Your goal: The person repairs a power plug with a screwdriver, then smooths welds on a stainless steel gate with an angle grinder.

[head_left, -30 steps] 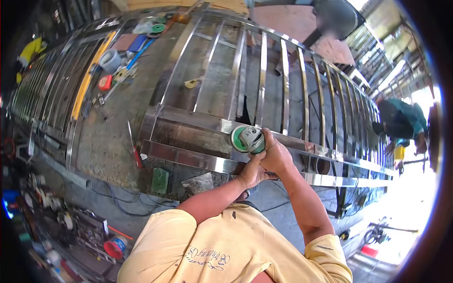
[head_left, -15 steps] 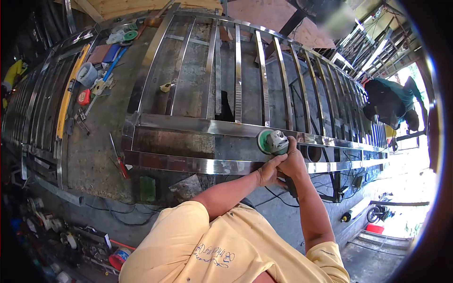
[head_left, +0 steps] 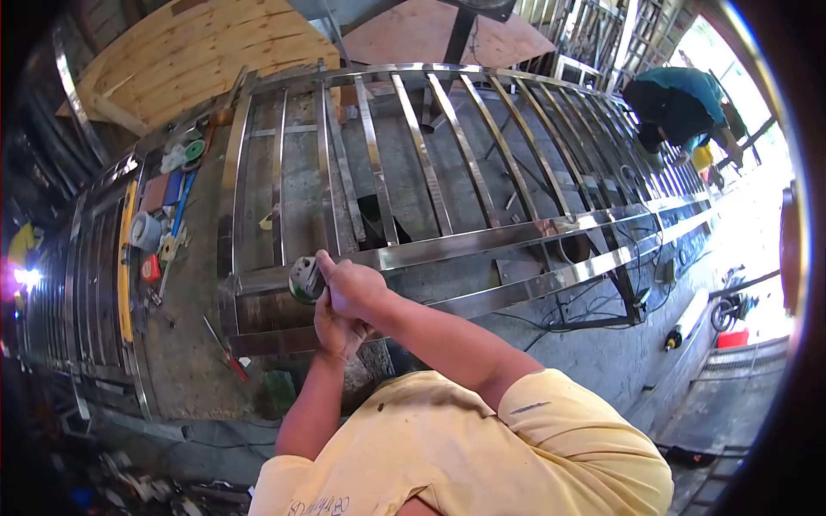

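An angle grinder [head_left: 305, 279] with a green disc is at the left part of a shiny metal frame [head_left: 447, 246]. Its head is against or just above the frame's long rail; contact is hard to tell. My right hand [head_left: 356, 289] is wrapped round the grinder close behind its head. Below it, my left hand [head_left: 339, 334] is closed on the grinder's body, which both hands mostly hide. Flat bars run from the rail toward the far side of the frame.
Left of the frame lie a red-handled screwdriver [head_left: 234, 361], a tape measure [head_left: 151, 268], a yellow spirit level [head_left: 126, 258] and a white tub [head_left: 144, 229]. Another person [head_left: 680, 103] bends over the frame's far right end. Bright light [head_left: 27, 277] glares at far left. Cables [head_left: 559, 325] hang below the frame.
Both hands have carried the grinder leftward along the rail, from mid-frame to near its left corner. The camera view has shifted, showing more of the plywood at the back.
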Action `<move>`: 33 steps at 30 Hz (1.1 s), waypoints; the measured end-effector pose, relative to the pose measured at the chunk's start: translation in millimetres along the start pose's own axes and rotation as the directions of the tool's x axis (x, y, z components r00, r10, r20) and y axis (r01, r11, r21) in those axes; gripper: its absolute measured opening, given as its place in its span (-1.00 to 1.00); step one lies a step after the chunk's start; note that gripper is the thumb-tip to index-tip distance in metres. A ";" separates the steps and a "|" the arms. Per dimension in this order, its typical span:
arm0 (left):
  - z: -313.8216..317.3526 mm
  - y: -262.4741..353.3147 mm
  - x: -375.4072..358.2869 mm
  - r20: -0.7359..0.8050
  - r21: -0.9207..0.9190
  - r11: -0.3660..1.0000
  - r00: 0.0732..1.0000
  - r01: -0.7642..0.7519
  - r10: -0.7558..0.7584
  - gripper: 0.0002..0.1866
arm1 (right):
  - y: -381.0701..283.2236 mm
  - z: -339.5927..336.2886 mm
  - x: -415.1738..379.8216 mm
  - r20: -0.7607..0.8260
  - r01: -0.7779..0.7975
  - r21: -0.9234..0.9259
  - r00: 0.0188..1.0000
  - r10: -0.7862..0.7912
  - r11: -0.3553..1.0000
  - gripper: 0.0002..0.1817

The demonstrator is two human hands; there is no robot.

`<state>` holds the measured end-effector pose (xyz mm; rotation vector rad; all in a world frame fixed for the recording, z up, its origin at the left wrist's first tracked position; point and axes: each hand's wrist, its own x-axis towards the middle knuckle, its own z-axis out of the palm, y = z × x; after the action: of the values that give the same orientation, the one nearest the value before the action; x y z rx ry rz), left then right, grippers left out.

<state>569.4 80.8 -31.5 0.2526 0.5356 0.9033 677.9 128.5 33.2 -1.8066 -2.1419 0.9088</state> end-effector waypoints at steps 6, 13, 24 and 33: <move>53.9 -55.0 25.7 0.086 0.173 0.952 0.959 0.253 -0.271 -0.19 | 76.6 -40.8 -54.8 -0.051 -0.210 0.017 0.976 0.211 0.978 -0.08; 109.8 -163.1 116.9 0.043 0.424 0.683 0.740 0.595 -0.671 -0.02 | 201.8 -90.9 -122.7 -0.250 -0.506 0.135 0.815 0.523 0.852 -0.10; 127.8 -144.7 104.5 0.020 0.521 0.688 0.798 0.505 -0.602 -0.07 | 213.2 -81.2 -120.0 -0.221 -0.449 0.286 0.828 0.514 0.846 -0.12; 85.9 -78.5 37.1 -0.224 0.549 0.699 0.887 0.457 -0.404 -0.12 | 130.7 -48.4 -90.9 -0.058 -0.243 0.413 0.955 0.292 0.878 -0.17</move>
<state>687.5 64.4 -5.0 0.6291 0.9147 0.2573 831.9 67.2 19.1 -1.9038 -1.5115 1.1690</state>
